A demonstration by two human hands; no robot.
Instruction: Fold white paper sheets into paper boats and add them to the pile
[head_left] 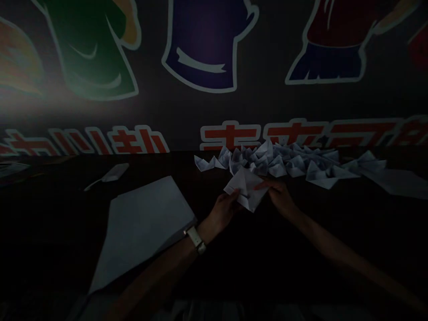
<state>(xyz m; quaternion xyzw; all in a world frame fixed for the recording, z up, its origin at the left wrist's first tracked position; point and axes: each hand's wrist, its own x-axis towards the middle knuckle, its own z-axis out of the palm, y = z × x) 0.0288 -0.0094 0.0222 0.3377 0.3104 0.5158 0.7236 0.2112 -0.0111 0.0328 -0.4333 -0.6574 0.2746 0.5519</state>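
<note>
A folded sheet of white paper (246, 182), roughly diamond-shaped with creased layers, is held up above the dark table. My left hand (224, 208), with a pale-strapped watch on its wrist, pinches its lower left side, thumb on top. At the right corner, the fingers of my right hand (280, 196) grip the same folded paper, one finger lying over its face. Just behind it spreads a pile of folded white paper boats (277, 165), several of them overlapping. Dim light hides the finer folds and some fingers.
A stack of white paper sheets (147, 214) lies to the left, close to my left forearm. Farther left sits a small white object with a cord (115, 172). Flat paper (401, 183) lies at the right. A wall with printed figures (207, 44) rises behind the table.
</note>
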